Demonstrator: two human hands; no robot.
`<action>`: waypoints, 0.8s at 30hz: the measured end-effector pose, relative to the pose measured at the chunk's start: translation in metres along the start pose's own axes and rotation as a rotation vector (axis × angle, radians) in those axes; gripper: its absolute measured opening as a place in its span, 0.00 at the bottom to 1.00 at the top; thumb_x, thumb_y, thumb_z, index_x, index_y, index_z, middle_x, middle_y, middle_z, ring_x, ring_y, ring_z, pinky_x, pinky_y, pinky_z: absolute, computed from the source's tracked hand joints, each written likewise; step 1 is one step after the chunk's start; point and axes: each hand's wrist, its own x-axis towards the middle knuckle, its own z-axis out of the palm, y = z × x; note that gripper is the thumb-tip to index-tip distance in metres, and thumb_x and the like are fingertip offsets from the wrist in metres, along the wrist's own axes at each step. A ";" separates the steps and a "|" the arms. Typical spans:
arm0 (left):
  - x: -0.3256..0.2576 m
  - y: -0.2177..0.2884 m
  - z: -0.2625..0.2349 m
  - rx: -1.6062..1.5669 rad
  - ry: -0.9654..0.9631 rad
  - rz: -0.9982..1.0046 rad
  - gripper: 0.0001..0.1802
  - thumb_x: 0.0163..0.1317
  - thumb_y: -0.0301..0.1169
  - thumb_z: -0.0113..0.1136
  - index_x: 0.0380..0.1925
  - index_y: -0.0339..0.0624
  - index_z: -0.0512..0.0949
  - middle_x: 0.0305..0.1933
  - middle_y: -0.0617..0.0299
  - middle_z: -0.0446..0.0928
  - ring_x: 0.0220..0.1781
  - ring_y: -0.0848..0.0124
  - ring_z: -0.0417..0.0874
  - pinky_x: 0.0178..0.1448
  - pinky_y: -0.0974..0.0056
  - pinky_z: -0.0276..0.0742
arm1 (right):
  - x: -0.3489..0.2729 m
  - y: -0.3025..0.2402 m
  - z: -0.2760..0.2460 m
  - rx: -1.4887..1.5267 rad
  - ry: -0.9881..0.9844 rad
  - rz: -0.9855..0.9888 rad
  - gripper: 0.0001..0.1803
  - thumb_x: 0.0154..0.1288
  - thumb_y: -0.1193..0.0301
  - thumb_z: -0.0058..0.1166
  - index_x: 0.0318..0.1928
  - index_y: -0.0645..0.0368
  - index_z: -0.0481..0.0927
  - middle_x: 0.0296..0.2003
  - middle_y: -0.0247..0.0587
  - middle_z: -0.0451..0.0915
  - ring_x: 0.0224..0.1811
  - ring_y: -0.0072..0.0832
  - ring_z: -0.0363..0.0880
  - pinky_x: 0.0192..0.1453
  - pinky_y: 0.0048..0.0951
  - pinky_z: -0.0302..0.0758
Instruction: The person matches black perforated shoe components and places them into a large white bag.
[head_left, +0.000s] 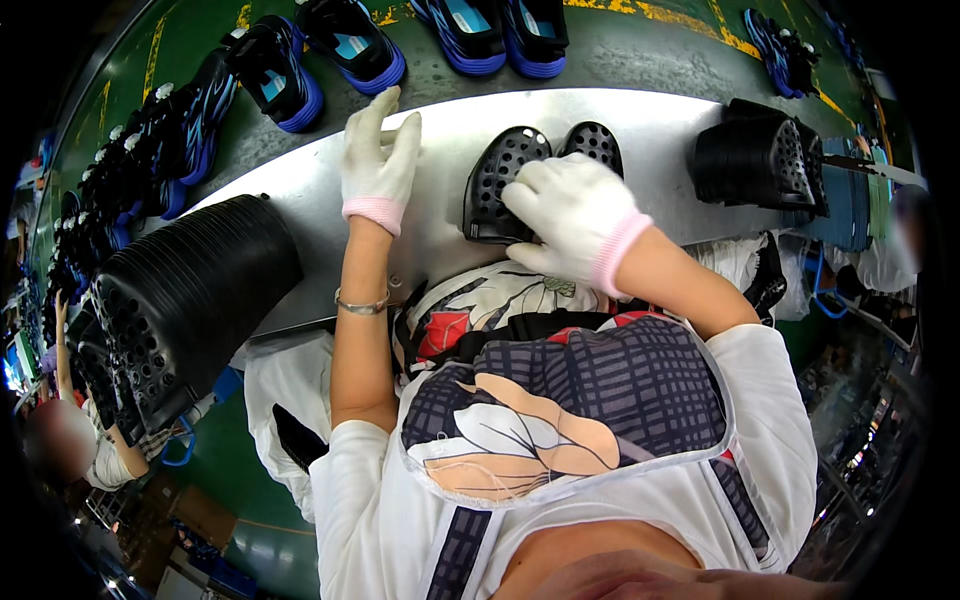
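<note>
Head view, 1 entry: right hand (575, 215), white knit glove w/ pink cuff, fingers closed over heel end of a pair of black perforated clog uppers (530, 170) lying side by side on steel workbench (650, 130), centre, just ahead of torso. Left hand (378, 160), same glove type, fingers apart and flat, holding nothing, hovering over bare bench left of the pair. Nested stack of black uppers (185, 300) at left bench edge; second stack (760, 160) at right. Blue-soled finished shoes (350, 45) on green conveyor beyond. Handling note, judged: keep both pieces aligned under right palm, bring left hand to toe end for 2-pt support; soft uppers likely flex if lifted by one end.
</note>
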 end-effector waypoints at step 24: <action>0.027 0.054 0.031 -0.807 -0.118 -0.069 0.22 0.72 0.46 0.49 0.51 0.38 0.74 0.40 0.63 0.77 0.40 0.75 0.78 0.46 0.69 0.76 | 0.046 0.024 -0.011 0.336 0.340 0.260 0.18 0.62 0.57 0.54 0.33 0.61 0.71 0.28 0.50 0.79 0.33 0.48 0.80 0.37 0.44 0.76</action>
